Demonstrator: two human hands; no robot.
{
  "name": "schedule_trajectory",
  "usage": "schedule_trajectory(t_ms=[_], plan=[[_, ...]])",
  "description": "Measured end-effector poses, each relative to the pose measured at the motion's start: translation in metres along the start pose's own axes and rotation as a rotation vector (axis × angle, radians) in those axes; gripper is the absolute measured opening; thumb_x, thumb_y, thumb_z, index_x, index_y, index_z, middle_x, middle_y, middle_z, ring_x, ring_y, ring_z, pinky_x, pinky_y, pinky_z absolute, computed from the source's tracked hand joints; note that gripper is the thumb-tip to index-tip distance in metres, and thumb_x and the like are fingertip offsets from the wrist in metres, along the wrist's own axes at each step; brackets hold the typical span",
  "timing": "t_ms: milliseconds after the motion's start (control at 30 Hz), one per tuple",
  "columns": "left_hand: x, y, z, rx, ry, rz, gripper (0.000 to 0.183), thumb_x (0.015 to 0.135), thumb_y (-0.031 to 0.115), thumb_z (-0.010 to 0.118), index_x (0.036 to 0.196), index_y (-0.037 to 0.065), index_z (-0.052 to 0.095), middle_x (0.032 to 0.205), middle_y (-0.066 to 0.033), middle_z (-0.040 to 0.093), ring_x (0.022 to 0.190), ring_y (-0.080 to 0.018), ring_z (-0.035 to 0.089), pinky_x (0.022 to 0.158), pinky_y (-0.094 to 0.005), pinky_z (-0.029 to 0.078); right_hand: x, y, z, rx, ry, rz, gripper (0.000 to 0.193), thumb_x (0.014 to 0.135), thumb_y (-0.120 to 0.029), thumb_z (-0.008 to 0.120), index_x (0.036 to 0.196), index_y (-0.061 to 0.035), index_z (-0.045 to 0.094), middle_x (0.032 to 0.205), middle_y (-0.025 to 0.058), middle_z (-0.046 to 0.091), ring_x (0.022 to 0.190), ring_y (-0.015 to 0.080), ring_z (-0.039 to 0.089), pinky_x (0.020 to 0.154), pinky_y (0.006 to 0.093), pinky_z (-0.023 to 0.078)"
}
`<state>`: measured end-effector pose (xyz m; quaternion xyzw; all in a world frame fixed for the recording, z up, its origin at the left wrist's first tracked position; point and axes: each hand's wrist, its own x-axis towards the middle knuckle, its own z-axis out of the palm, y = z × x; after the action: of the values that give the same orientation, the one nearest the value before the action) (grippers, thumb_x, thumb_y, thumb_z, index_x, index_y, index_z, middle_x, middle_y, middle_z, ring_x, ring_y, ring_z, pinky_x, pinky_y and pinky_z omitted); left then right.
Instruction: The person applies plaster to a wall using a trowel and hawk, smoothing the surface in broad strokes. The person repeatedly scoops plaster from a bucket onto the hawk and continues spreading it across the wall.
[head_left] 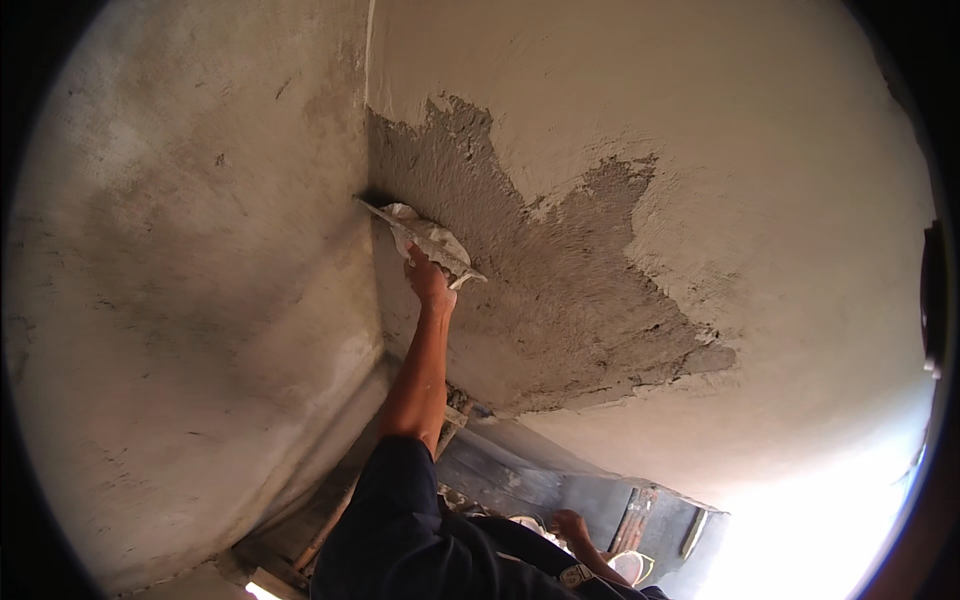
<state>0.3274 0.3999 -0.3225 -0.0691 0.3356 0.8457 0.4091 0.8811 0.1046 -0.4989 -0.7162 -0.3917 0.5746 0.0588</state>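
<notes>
Smooth grey-beige plaster (560, 80) covers most of the wall (800, 250), leaving a rough, darker patch (570, 290) seemingly to finish, while at its left edge the left hand's (433, 285) fingers grip a plastering trowel (432, 238); what the right hand (570, 526) holds, I cannot tell.

Muted light around the trowel (425, 240), glare far to its lower right.
All detail is burnt out by white light at the trowel's far lower right. The wall (190, 300) to its left is dimly, unevenly lit and crossed by a soft shadow band slanting down-left. The dark sleeve (385, 500) below the trowel is mostly sunk in darkness; the plaster (560, 280) to its right is fairly crisply rendered. Far out from the trowel, edges are bowed and the corners are masked black by the fisheye lens.
</notes>
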Motion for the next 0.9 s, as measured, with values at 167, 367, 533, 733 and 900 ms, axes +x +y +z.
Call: schedule_trajectory(t_ms=[167,367,533,733,900], plan=[[-0.032,0.026,0.055,0.031,-0.100,0.097,0.071,0.099,0.050,0.046,0.148,0.004,0.023,0.092,-0.0055,0.050,0.061,-0.0098,0.043,0.050,-0.0272,0.037,0.015,0.008,-0.007,-0.020,-0.011,-0.168,0.022,0.088,-0.020,0.062,0.103,-0.0041,0.064,0.082,0.0056,0.063,0.067,0.0160,0.061,0.054,0.0306,0.049],[-0.051,0.067,0.113,0.223,-0.123,0.260,0.082,0.095,0.062,0.044,0.145,0.000,0.027,0.093,-0.0067,0.051,0.062,-0.0104,0.043,0.049,-0.0262,0.039,0.010,-0.010,0.002,0.239,-0.038,-0.025,0.018,0.086,-0.011,0.063,0.100,0.0008,0.066,0.086,0.0098,0.068,0.068,0.0186,0.066,0.051,0.0307,0.051],[-0.076,0.068,0.127,0.184,-0.337,0.344,0.080,0.091,0.067,0.044,0.133,-0.001,0.038,0.087,-0.0072,0.048,0.073,-0.0114,0.054,0.054,-0.0276,0.050,0.005,-0.025,0.014,0.082,0.036,0.026,0.021,0.088,-0.013,0.061,0.104,0.0002,0.064,0.085,0.0106,0.067,0.064,0.0184,0.065,0.051,0.0303,0.051],[-0.019,0.031,0.002,0.181,-0.403,0.592,0.062,0.095,0.051,0.051,0.133,0.004,0.038,0.121,-0.0137,0.052,0.112,-0.0272,0.057,0.087,-0.0418,0.057,0.003,-0.033,0.025,0.296,-0.019,-0.065,0.020,0.089,-0.009,0.058,0.105,-0.0005,0.064,0.088,0.0104,0.068,0.066,0.0198,0.066,0.054,0.0328,0.053],[-0.018,0.061,0.005,0.160,-0.187,0.428,0.057,0.096,0.051,0.050,0.125,0.002,0.043,0.099,-0.0101,0.057,0.088,-0.0220,0.061,0.065,-0.0357,0.053,-0.009,-0.018,0.040,0.257,-0.020,-0.008,0.020,0.088,-0.009,0.058,0.106,-0.0017,0.065,0.089,0.0093,0.068,0.069,0.0197,0.067,0.055,0.0306,0.051]])
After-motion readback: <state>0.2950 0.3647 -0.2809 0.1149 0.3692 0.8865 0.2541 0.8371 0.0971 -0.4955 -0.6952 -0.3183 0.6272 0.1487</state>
